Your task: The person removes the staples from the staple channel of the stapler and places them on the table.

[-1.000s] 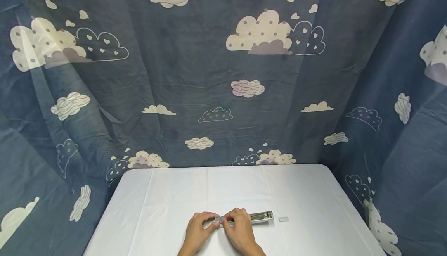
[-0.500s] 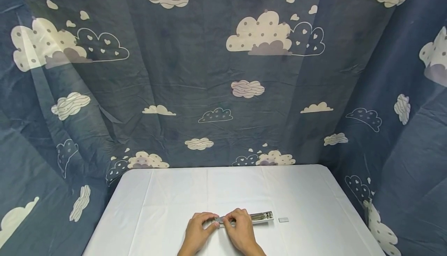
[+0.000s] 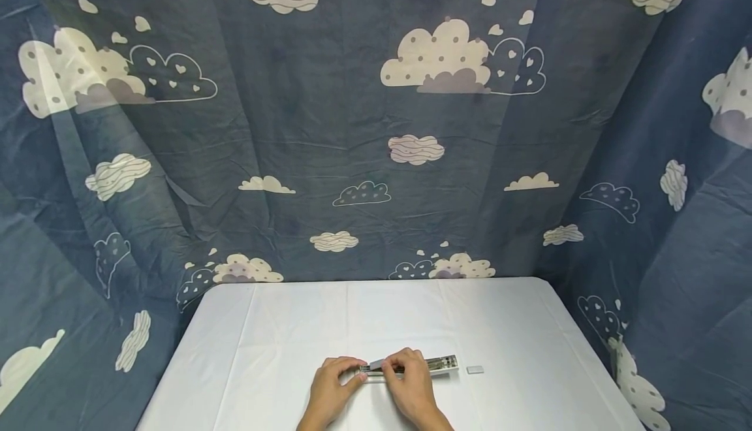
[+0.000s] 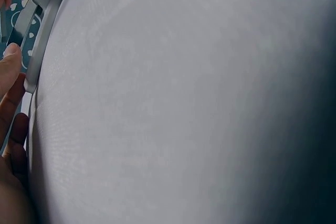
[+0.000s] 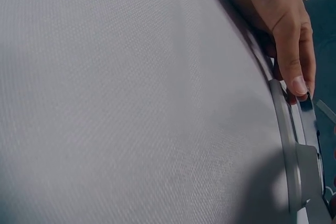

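Observation:
A long silver-grey stapler lies open on the white table, running left to right. My left hand pinches its left end between thumb and fingers. My right hand is over its middle, pinching a flat grey part that slants up from the body. Its fingers hide much of that part. To the right lies a small grey bar, perhaps a strip of staples, untouched. The left wrist view has the stapler at its left edge; the right wrist view has it at its right edge.
A white cloth covers the table, whose rounded back edge meets a dark blue curtain with cloud prints. The curtain also hangs along both sides.
My right hand has shifted slightly right and up, and the grey part under it now tilts up, with a dark gap beneath. My left hand has stayed at the stapler's left end.

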A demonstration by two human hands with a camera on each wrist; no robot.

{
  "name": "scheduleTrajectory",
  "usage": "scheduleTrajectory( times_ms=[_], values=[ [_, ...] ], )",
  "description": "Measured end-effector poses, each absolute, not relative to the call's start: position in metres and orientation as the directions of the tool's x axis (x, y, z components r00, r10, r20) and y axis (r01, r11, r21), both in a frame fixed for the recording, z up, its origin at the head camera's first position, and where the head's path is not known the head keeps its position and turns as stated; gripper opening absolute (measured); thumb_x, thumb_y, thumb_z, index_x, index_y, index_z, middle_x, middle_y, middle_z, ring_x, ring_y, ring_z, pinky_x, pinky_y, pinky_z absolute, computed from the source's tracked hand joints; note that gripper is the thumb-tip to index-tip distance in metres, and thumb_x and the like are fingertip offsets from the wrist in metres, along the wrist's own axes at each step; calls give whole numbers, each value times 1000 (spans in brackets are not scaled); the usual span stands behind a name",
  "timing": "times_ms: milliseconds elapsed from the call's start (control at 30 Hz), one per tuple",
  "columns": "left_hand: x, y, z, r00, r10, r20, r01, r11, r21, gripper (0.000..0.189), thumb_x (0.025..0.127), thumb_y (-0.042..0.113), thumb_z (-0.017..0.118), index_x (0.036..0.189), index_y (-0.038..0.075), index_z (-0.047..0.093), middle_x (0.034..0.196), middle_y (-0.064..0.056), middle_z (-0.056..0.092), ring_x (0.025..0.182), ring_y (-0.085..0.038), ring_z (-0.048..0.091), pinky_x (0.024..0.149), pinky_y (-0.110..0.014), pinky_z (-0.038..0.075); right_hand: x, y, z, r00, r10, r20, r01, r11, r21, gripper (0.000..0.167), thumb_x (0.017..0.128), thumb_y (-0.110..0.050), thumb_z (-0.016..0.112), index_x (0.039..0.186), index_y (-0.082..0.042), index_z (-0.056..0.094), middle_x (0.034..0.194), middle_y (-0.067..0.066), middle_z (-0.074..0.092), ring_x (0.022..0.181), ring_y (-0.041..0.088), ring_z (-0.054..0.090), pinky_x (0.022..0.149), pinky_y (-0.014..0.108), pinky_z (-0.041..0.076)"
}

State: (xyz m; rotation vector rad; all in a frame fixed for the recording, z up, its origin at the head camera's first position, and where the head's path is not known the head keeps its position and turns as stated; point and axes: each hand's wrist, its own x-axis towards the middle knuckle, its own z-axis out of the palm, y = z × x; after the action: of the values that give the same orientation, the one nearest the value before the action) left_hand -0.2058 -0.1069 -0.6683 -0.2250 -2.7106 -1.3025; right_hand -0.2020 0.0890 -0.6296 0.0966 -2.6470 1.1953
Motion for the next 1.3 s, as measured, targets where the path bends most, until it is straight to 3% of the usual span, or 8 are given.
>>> scheduleTrajectory(
  times_ms=[300, 567, 767, 1300],
  values=[
    [-207, -108, -670, -987, 76, 145, 160, 622, 767, 24, 86, 48, 78, 109, 43, 75, 118, 18, 73, 112, -12, 60, 99, -45, 49, -203, 99, -621, -967, 81, 243, -129, 664, -736, 11, 88, -16, 78, 80, -23, 75, 80, -18, 60, 84, 3, 49, 78, 25, 48],
    [-207, -108, -669, -985, 82, 154, 172, 616, 768, 24, 85, 46, 79, 109, 41, 76, 117, 18, 73, 110, -11, 59, 97, -41, 47, -205, 111, -613, -960, 125, 251, -102, 679, -727, 15, 88, -16, 78, 77, -26, 73, 79, -18, 61, 85, 7, 52, 77, 27, 45],
    [-207, -108, -666, -985, 84, 148, 168, 614, 771, 24, 85, 46, 79, 109, 41, 76, 117, 19, 73, 110, -10, 58, 98, -40, 46, -204, 129, -603, -954, 153, 257, -91, 671, -736, 16, 89, -14, 79, 77, -24, 73, 81, -15, 63, 89, 13, 56, 79, 29, 47],
    [-206, -107, -668, -984, 81, 159, 175, 615, 769, 25, 86, 45, 79, 111, 40, 76, 118, 18, 73, 111, -11, 59, 100, -43, 46, -205, 199, -608, -915, 297, 273, -1, 674, -738, 7, 93, -13, 76, 86, -14, 77, 87, -5, 70, 91, 14, 55, 83, 34, 46]
  ],
)
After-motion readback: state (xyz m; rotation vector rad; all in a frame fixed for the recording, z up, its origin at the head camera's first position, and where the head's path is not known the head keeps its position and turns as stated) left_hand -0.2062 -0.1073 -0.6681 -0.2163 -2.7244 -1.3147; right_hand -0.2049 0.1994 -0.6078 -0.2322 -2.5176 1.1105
